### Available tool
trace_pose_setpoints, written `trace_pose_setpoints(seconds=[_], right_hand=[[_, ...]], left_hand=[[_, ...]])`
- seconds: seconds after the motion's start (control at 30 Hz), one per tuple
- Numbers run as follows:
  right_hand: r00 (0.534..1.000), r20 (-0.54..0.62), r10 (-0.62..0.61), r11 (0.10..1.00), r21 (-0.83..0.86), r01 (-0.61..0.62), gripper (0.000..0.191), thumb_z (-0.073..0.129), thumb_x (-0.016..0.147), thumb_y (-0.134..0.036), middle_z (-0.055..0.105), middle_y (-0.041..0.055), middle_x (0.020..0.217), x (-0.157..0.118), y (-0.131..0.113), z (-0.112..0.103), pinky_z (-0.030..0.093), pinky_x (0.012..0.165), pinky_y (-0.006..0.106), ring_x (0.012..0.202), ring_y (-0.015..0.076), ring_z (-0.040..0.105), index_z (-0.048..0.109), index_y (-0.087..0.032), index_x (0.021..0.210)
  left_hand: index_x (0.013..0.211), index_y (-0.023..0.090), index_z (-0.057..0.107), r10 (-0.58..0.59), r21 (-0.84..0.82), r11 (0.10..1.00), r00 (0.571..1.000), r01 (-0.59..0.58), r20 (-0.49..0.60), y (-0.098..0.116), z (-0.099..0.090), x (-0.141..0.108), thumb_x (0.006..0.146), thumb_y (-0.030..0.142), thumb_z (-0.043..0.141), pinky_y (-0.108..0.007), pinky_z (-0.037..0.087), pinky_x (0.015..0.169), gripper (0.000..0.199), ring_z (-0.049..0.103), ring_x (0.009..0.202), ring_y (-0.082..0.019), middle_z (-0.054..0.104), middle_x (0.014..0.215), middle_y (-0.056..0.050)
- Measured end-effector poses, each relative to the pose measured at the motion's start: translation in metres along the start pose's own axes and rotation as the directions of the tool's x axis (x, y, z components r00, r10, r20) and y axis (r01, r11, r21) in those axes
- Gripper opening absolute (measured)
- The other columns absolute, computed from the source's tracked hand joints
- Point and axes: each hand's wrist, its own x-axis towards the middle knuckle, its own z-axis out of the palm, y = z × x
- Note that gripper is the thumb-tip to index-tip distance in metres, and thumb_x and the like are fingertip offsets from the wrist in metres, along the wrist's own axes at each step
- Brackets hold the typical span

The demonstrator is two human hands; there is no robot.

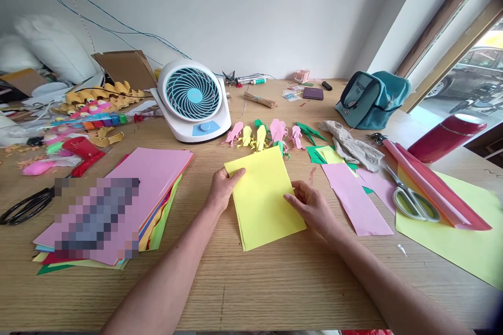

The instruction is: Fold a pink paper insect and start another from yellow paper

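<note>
A folded sheet of yellow paper (265, 199) is held up over the wooden table, its layers showing along the left and lower edges. My left hand (227, 187) pinches its upper left edge, thumb on the front face. On the right edge, my right hand (310, 204) grips the paper with the thumb in front and the fingers behind. Just beyond the sheet stand several small folded paper figures in pink (278, 131), yellow (260, 138) and green (310, 132). A pink paper strip (357, 199) lies to the right of my right hand.
At left lies a stack of coloured paper (153, 167), partly blurred out, with black-handled scissors (29, 207) beside it. A white fan (194, 99) stands behind. To the right are grey-handled scissors (415, 203), rolled paper (440, 188), a red flask (448, 137) and a teal bag (371, 99).
</note>
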Motion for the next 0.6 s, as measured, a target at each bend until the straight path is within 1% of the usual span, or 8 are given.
trace_pose_setpoints(seconds=[0.1, 0.17, 0.33, 0.4, 0.5, 0.6], right_hand=[[0.998, 0.008, 0.064, 0.993, 0.100, -0.064, 0.039, 0.063, 0.081, -0.057, 0.061, 0.0009, 0.068, 0.0008, 0.0010, -0.0005, 0.043, 0.052, 0.026, 0.062, 0.0168, 0.056, 0.064, -0.018, 0.085], [0.994, 0.029, 0.104, 0.980, 0.165, -0.107, 0.040, 0.065, 0.078, -0.058, 0.064, 0.0017, 0.067, 0.0007, 0.0003, -0.0011, 0.045, 0.051, 0.027, 0.061, 0.0185, 0.058, 0.064, -0.018, 0.080], [0.981, 0.082, 0.176, 0.936, 0.294, -0.193, 0.041, 0.069, 0.074, -0.059, 0.070, 0.0043, 0.071, 0.0006, -0.0021, -0.0044, 0.051, 0.054, 0.031, 0.063, 0.0227, 0.065, 0.067, -0.019, 0.080], [0.974, 0.115, 0.196, 0.914, 0.339, -0.223, 0.041, 0.070, 0.074, -0.059, 0.072, 0.0054, 0.075, 0.0011, -0.0011, -0.0062, 0.053, 0.056, 0.033, 0.064, 0.0237, 0.067, 0.067, -0.019, 0.080], [0.965, 0.159, 0.209, 0.880, 0.400, -0.256, 0.041, 0.070, 0.075, -0.058, 0.075, 0.0067, 0.082, 0.0022, 0.0018, -0.0085, 0.055, 0.061, 0.036, 0.068, 0.0252, 0.070, 0.069, -0.019, 0.086], [0.957, 0.176, 0.230, 0.844, 0.454, -0.287, 0.042, 0.071, 0.076, -0.057, 0.076, 0.0073, 0.084, 0.0036, 0.0039, -0.0099, 0.056, 0.062, 0.036, 0.069, 0.0256, 0.071, 0.070, -0.019, 0.093]], left_hand=[[0.087, 0.013, 0.073, 0.000, 0.021, 1.000, 1.000, 0.000, -0.017, -0.0022, 0.0014, -0.0011, 0.050, 0.050, 0.088, -0.035, 0.053, 0.073, 0.055, 0.070, 0.078, -0.024, 0.077, 0.087, -0.008], [0.086, 0.014, 0.073, 0.001, 0.026, 1.000, 1.000, -0.001, -0.007, -0.0041, 0.0013, -0.0015, 0.052, 0.051, 0.087, -0.034, 0.053, 0.073, 0.052, 0.070, 0.078, -0.024, 0.076, 0.086, -0.008], [0.096, 0.014, 0.073, -0.009, -0.003, 1.000, 0.993, 0.009, 0.117, -0.0042, 0.0005, -0.0035, 0.064, 0.054, 0.081, -0.035, 0.053, 0.079, 0.052, 0.070, 0.088, -0.025, 0.076, 0.096, -0.010], [0.097, 0.014, 0.073, -0.021, -0.028, 0.999, 0.986, 0.026, 0.166, -0.0019, 0.0009, -0.0053, 0.067, 0.054, 0.079, -0.036, 0.053, 0.082, 0.050, 0.070, 0.092, -0.026, 0.076, 0.099, -0.010], [0.096, 0.015, 0.073, -0.067, -0.064, 0.995, 0.972, 0.083, 0.224, 0.0010, 0.0010, -0.0074, 0.069, 0.053, 0.077, -0.037, 0.054, 0.083, 0.047, 0.070, 0.096, -0.028, 0.076, 0.100, -0.010], [0.097, 0.016, 0.073, -0.130, -0.092, 0.983, 0.952, 0.161, 0.277, 0.0009, -0.0010, -0.0076, 0.071, 0.053, 0.076, -0.038, 0.055, 0.081, 0.046, 0.070, 0.095, -0.028, 0.076, 0.099, -0.011]])
